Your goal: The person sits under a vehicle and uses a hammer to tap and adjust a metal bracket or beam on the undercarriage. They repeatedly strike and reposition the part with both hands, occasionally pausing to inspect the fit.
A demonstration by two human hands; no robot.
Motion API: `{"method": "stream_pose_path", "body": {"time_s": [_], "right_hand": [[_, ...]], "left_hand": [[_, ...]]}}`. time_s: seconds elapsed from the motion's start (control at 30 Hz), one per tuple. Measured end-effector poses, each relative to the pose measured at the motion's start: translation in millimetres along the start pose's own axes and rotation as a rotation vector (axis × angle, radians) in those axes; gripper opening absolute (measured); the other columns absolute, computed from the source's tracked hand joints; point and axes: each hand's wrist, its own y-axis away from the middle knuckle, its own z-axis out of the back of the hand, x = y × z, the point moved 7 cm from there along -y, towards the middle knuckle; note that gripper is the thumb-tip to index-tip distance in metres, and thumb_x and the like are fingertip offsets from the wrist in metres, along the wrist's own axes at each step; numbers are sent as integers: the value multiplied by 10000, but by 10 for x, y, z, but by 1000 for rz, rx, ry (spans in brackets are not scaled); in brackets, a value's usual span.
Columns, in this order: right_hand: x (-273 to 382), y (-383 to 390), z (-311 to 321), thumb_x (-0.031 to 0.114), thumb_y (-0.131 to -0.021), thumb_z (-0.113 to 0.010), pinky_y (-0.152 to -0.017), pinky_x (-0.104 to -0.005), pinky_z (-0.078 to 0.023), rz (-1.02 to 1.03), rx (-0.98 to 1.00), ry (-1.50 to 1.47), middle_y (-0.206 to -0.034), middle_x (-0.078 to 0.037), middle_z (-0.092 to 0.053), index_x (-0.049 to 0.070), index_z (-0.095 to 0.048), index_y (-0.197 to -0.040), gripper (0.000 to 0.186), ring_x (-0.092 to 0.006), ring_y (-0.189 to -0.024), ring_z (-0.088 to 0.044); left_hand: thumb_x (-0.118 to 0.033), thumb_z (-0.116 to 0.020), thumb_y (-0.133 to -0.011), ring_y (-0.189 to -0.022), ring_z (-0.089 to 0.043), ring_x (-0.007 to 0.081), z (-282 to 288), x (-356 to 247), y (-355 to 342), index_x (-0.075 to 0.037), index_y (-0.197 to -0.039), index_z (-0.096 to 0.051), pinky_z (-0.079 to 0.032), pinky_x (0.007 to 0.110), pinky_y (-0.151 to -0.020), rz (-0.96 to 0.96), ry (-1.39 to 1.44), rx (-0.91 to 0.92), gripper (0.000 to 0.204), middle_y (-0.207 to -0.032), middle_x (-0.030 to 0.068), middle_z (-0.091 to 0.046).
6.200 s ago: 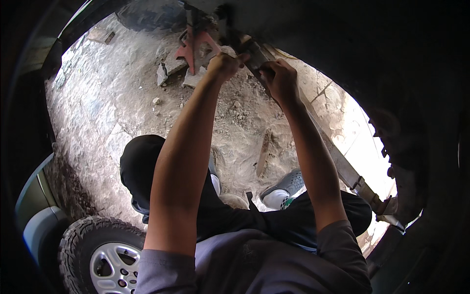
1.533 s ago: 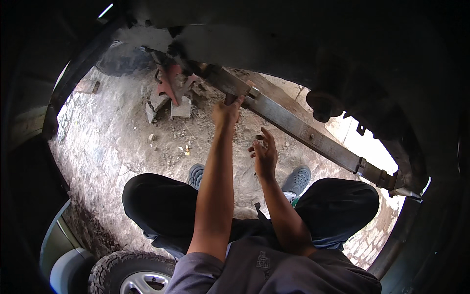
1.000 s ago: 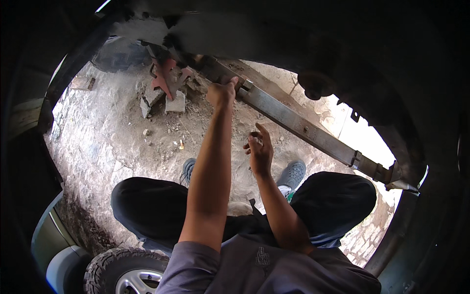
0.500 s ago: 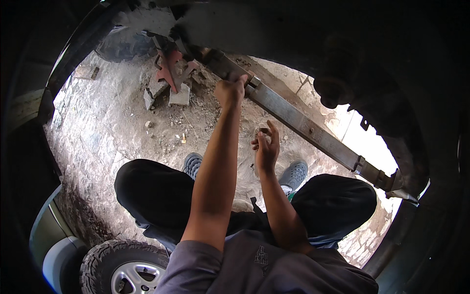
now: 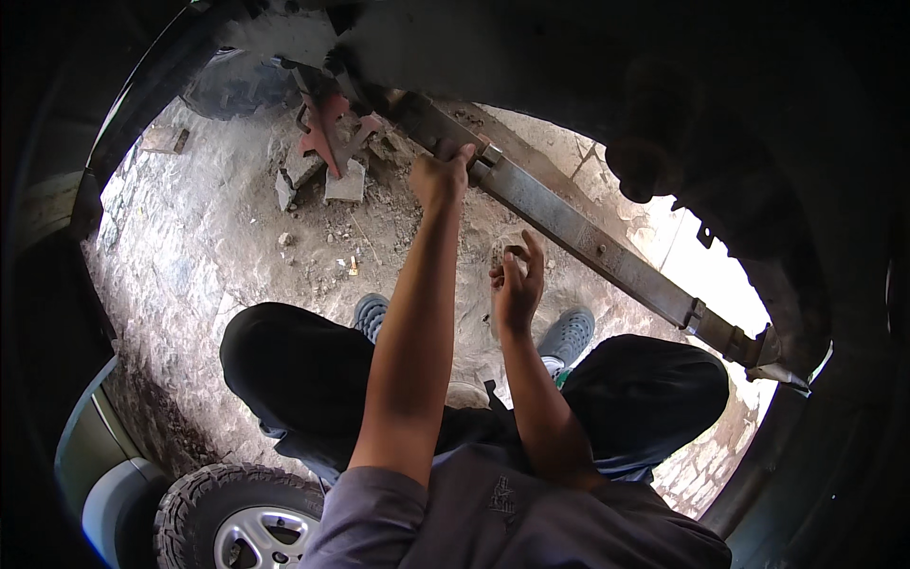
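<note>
A long grey metal bar [image 5: 588, 242] runs slantwise under the dark vehicle body, from upper left to lower right. My left hand [image 5: 441, 178] reaches up to its upper part, just left of a bright metal collar [image 5: 489, 156]. The thumb lies against the bar and the curled fingers are partly hidden. Below the bar, apart from it, my right hand [image 5: 517, 289] is raised with half-curled fingers spread apart. I make out nothing held in it, though the shaded inner fingers are hard to read.
A red stand [image 5: 325, 137] stands by broken concrete blocks [image 5: 345, 182] at the upper left. Another block [image 5: 166, 139] lies farther left. A loose wheel [image 5: 237, 517] rests at the lower left. Dark bodywork [image 5: 758, 171] surrounds me. Dirt and rubble cover the ground [image 5: 209, 247].
The view has shifted very slightly. My left hand stays on the bar, and my right hand keeps nearly the same place and pose.
</note>
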Motion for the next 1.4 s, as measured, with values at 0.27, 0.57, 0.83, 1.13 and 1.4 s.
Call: {"method": "stream_pose_path", "body": {"time_s": [0.27,0.57,0.83,1.13,1.4], "right_hand": [[47,-60,-13,68,-1022,-611,-590,-239,-493,29,-27,-45,-1155,-99,-649,56,-507,-1510,499,-104,-701,-636],[35,-4,-8,96,-1027,-627,-620,-255,-486,-10,-6,-31,-1195,-84,-621,97,-492,-1533,524,-113,-729,-622],[-76,-59,-51,74,-1030,-609,-589,-238,-478,29,-10,-37,-1167,-71,-626,84,-505,-1517,498,-97,-689,-603],[-54,-126,-43,75,-1030,-616,-579,-226,-469,39,-72,-109,-1135,-53,-614,101,-529,-1496,474,-84,-674,-581],[-5,-10,-79,62,-1022,-607,-572,-229,-489,48,-76,-62,-1045,-64,-642,33,-534,-1470,455,-80,-662,-598]], "left_hand": [[-458,-963,-727,-933,-766,377,-3,315,-91,89,-1038,-745,-596,438,-844,-24,83,-11,665,-1039,272,-767],[-458,-964,-722,-1001,-763,400,-13,165,-215,53,-1041,-760,-600,460,-887,33,53,-66,637,-1111,264,-766],[-453,-959,-735,-932,-770,406,40,36,-153,66,-977,-762,-592,461,-878,-40,35,-156,606,-998,260,-778],[-410,-950,-753,-955,-767,424,39,164,-7,68,-990,-759,-588,463,-889,-137,35,-106,566,-1003,269,-776],[-438,-953,-744,-980,-767,404,21,44,-185,51,-1014,-760,-598,466,-880,-29,83,-85,591,-1027,255,-778]]}}
